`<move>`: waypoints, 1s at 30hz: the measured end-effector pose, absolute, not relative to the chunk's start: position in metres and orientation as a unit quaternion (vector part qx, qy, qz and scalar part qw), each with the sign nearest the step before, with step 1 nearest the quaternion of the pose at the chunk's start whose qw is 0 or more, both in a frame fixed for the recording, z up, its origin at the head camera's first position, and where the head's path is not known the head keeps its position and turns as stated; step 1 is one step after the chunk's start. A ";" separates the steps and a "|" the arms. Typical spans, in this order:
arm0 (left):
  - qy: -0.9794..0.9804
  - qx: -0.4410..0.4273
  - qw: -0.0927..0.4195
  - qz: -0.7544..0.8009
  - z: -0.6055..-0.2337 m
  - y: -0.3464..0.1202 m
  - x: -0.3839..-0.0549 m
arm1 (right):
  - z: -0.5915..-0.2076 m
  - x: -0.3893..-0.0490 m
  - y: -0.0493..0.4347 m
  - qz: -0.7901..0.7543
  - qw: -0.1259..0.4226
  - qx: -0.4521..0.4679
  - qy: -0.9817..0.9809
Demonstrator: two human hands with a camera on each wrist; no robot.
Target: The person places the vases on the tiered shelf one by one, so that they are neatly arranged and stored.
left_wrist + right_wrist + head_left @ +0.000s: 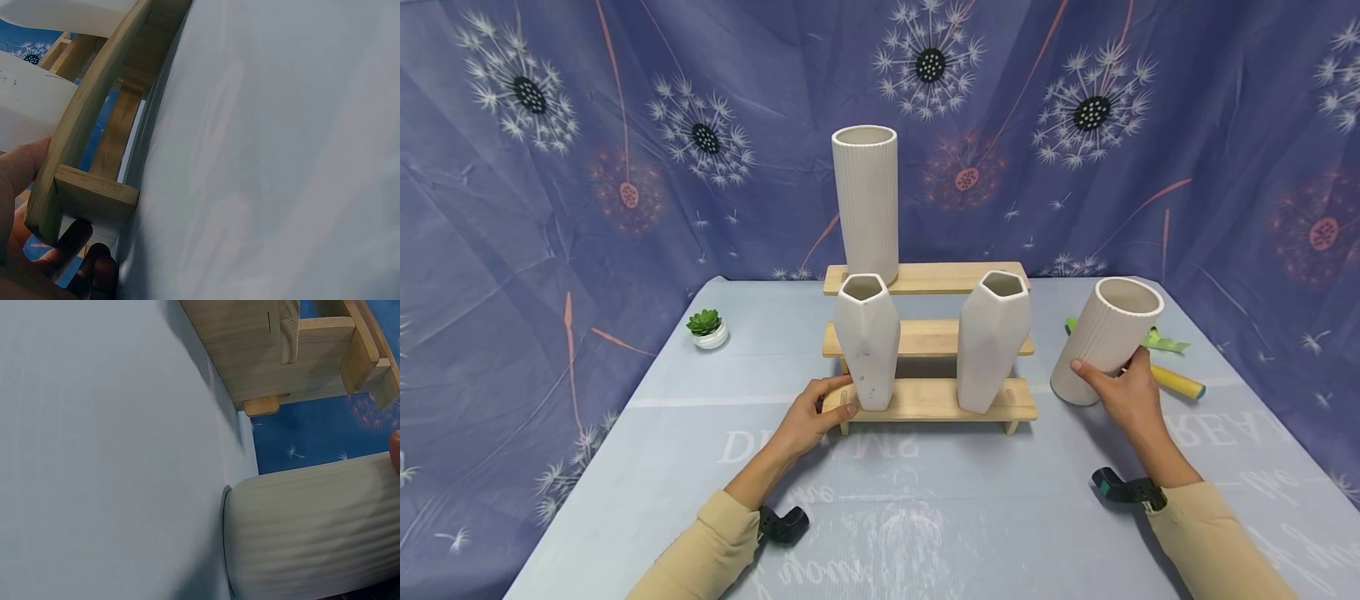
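Observation:
A three-tier wooden display stand (928, 403) stands mid-table. My left hand (808, 423) grips the left end of its lowest shelf; in the left wrist view, fingers (72, 244) curl under that shelf end. Two white faceted vases, one left (868, 350) and one right (992, 346), stand on the lowest shelf. On the top shelf is a tall white ribbed vase (868, 204). Right of the stand, my right hand (1129, 396) holds another white ribbed vase (1101, 333), which appears tilted in the head view. Its base (250, 537) is at the tabletop in the right wrist view.
A small succulent in a white pot (710, 330) sits at the table's back left. Behind the held vase lie a green leaf-like piece (1167, 342) and a yellow cylinder (1180, 382), both partly hidden. A blue dandelion-print curtain (775, 75) hangs behind the table.

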State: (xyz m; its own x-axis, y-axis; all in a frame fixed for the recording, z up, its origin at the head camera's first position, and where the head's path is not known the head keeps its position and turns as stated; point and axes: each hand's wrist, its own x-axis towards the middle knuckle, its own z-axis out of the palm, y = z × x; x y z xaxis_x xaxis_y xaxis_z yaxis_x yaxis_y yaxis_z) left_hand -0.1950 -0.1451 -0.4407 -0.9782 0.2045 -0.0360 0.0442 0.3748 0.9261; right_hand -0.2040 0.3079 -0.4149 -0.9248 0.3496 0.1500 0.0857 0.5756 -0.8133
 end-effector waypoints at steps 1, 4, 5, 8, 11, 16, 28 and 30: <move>0.826 0.075 0.071 0.553 -0.442 -0.145 -0.195 | -0.415 -0.204 0.308 0.443 0.147 -0.125 -0.875; 0.826 0.071 0.070 0.555 -0.443 -0.146 -0.195 | -0.415 -0.204 0.308 0.445 0.144 -0.131 -0.874; 0.826 0.070 0.069 0.555 -0.443 -0.146 -0.195 | -0.416 -0.204 0.308 0.446 0.143 -0.132 -0.874; 0.825 0.072 0.069 0.557 -0.443 -0.145 -0.195 | -0.416 -0.204 0.308 0.447 0.144 -0.135 -0.872; 0.824 0.074 0.069 0.558 -0.443 -0.145 -0.196 | -0.416 -0.205 0.308 0.447 0.147 -0.135 -0.872; 0.820 0.077 0.072 0.563 -0.440 -0.145 -0.195 | -0.409 -0.207 0.307 0.440 0.156 -0.134 -0.874; 0.819 0.074 0.085 0.563 -0.407 -0.139 -0.177 | -0.363 -0.204 0.300 0.450 0.173 -0.113 -0.869; 0.819 0.075 0.084 0.563 -0.408 -0.139 -0.178 | -0.355 -0.205 0.298 0.455 0.178 -0.104 -0.866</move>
State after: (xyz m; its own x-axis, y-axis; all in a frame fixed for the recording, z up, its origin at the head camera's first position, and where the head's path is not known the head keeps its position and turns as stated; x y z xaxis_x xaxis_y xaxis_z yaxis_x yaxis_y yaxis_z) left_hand -0.1779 -0.1389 -0.4081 -0.9746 0.2173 -0.0541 0.0273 0.3549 0.9345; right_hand -0.2051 0.2982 -0.3547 -0.9147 0.3430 0.2136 0.0184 0.5634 -0.8260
